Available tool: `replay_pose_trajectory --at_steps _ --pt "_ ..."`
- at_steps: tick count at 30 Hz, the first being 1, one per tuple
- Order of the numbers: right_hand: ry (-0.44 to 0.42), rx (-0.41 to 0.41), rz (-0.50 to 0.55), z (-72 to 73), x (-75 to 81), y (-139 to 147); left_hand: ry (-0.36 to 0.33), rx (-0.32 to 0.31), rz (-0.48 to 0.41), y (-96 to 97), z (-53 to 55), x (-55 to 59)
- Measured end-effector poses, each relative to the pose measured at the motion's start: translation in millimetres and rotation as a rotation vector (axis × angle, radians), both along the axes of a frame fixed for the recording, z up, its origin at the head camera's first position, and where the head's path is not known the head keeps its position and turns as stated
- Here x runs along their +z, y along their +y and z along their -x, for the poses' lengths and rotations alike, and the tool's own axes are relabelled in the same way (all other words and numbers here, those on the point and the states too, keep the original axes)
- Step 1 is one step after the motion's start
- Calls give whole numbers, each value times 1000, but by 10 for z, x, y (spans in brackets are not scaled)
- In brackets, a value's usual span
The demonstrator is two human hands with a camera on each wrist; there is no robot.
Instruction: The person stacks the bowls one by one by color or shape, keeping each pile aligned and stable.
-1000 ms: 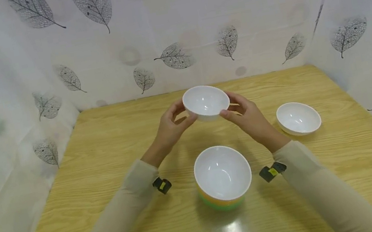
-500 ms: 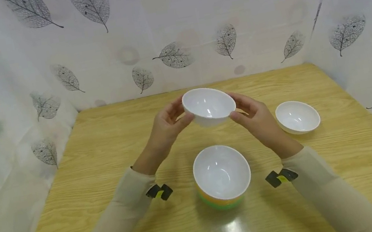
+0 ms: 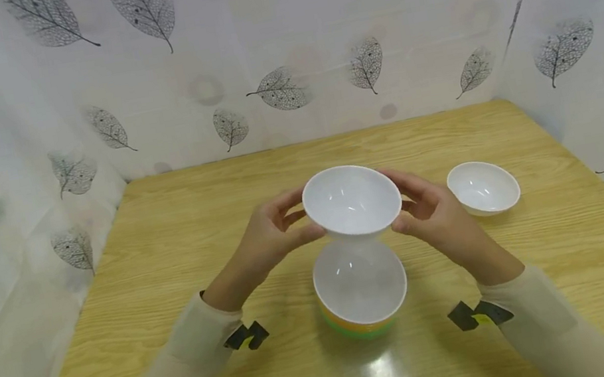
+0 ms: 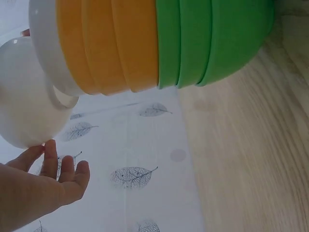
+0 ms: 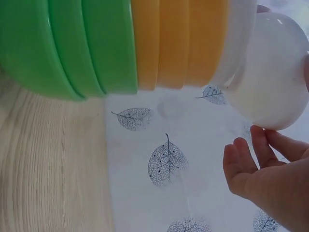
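Observation:
Both hands hold a white bowl (image 3: 351,200) by its opposite sides, just above and behind a stack of nested bowls. My left hand (image 3: 269,241) pinches the left side of the rim between thumb and fingers. On the right side, my right hand (image 3: 440,214) pinches it the same way. The stack shows a white bowl (image 3: 361,286) on top, then several orange bowls (image 4: 101,48) and several green bowls (image 4: 231,43) at the bottom, seen sideways in both wrist views. In the right wrist view the held bowl (image 5: 273,72) overlaps the top of the stack.
Another white bowl (image 3: 484,187) stands upright on the wooden table (image 3: 190,208), to the right beyond the right hand. A pale curtain (image 3: 298,27) with leaf prints closes off the back and both sides.
Both hands have brought the held white bowl nearer and lower, from the back of the table to the stack's far rim. It tilted briefly and is now more level. The stack has stayed put.

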State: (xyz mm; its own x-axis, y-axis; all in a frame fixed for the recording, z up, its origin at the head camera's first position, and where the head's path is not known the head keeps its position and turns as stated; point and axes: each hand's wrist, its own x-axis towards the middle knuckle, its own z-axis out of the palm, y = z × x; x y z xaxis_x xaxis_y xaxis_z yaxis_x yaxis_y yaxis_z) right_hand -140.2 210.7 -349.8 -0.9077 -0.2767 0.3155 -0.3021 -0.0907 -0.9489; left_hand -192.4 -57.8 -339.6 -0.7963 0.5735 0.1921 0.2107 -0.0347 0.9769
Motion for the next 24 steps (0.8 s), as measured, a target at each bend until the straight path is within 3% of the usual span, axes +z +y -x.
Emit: replay_pose_trajectory --at_steps 6,9,14,19,24 --pt "73 1 11 -150 -1 15 48 -52 6 -55 -122 1" --pt "51 16 19 -238 -7 35 74 -84 -1 -90 -158 -3" --pt "35 57 12 -357 -53 37 94 -84 1 -133 -233 -26" --pt "138 113 -13 -430 -142 31 177 -123 30 -171 -302 -78" --pt "231 122 -114 -484 -224 27 244 -192 75 -223 -319 -150"
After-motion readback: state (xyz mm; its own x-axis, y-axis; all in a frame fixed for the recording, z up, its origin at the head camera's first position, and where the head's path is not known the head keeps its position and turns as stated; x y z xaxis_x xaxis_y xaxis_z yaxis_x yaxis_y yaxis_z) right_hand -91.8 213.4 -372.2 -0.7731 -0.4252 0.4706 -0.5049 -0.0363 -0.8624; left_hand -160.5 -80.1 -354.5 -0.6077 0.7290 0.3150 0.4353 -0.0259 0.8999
